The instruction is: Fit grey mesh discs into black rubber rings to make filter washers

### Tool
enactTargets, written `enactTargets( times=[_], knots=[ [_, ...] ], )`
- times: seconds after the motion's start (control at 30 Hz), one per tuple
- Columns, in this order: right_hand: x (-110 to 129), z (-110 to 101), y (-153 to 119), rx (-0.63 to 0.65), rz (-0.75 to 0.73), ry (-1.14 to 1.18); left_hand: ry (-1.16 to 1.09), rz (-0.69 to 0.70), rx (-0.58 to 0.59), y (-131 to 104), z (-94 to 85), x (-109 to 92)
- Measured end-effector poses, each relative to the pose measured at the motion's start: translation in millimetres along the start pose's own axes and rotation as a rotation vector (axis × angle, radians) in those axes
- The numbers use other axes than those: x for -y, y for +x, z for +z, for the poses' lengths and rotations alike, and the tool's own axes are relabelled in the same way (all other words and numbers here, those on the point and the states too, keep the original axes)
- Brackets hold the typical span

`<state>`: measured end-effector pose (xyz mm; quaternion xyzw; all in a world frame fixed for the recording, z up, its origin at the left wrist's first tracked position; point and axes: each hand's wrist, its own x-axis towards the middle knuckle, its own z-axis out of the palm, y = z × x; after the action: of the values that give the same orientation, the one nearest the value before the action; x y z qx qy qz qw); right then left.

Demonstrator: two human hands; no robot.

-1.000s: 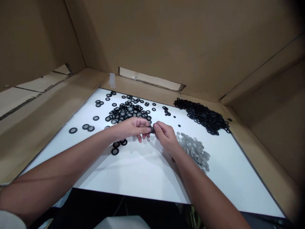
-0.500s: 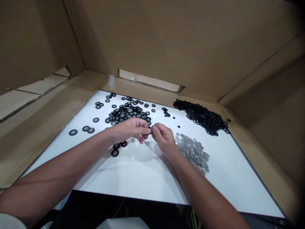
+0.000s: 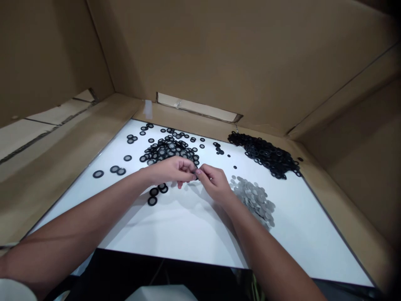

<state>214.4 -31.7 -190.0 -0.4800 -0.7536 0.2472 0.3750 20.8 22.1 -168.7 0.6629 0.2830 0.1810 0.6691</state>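
Note:
My left hand (image 3: 179, 170) and my right hand (image 3: 213, 179) meet fingertip to fingertip above the white board. Pinched between them is a small black ring (image 3: 196, 172), mostly hidden by the fingers; whether a disc sits in it I cannot tell. Behind my left hand lies a pile of black rings with grey mesh-like centres (image 3: 169, 147). To the right of my right hand is a heap of loose grey discs (image 3: 254, 200). Several black rings with grey centres (image 3: 153, 192) rest just below my left wrist.
A heap of plain black rings (image 3: 266, 154) sits at the back right of the white board (image 3: 175, 234). Cardboard walls (image 3: 213, 54) enclose the board at the back and sides. More filled rings (image 3: 118, 170) lie scattered at the left.
My left fingers have curled in further, and my right thumb now presses against the ring. The piles look the same; the view has shifted slightly.

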Motion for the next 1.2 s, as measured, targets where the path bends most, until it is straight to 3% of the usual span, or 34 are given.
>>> enactTargets(
  times=[0.23,0.4,0.73,0.97,1.2],
  knots=[
    [0,4,-1,-0.069,0.078,0.135,-0.060,0.045,-0.058,2,5.7,4],
    [4,6,-2,-0.092,0.121,0.289,-0.162,0.031,-0.018,0,8.5,1],
    [0,-1,-2,-0.028,0.101,0.218,-0.110,0.033,-0.046,2,6.3,4],
    [2,-8,-2,-0.053,0.006,0.131,-0.208,0.021,-0.109,4,4.2,7],
    [3,-14,1,0.007,-0.182,-0.019,-0.209,0.012,-0.116,4,1.8,9]
  ],
)
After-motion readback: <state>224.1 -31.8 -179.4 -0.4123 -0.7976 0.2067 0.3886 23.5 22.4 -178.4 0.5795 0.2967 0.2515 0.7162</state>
